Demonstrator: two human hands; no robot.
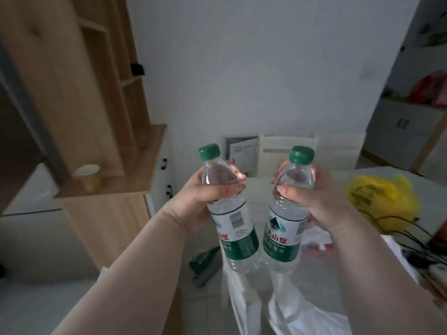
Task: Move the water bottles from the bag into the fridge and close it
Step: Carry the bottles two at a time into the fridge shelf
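Observation:
I hold two clear water bottles with green caps and green-and-white labels, both upright in the air above the table. My left hand (193, 197) grips the left bottle (232, 221) around its upper body. My right hand (314, 201) grips the right bottle (285, 226) the same way. Below them a white plastic bag (302, 313) lies crumpled on the table's near edge. At the far left stands a pale appliance with a grey frame (31, 228), possibly the fridge; I cannot tell whether it is open.
A wooden cabinet (104, 213) with shelves stands left, a paper cup (89, 176) on its counter. On the white table (263, 189) lie a yellow plastic bag (379, 199) and black cables (399, 233) at right. Chairs stand behind the table. A green object (205, 262) lies on the floor.

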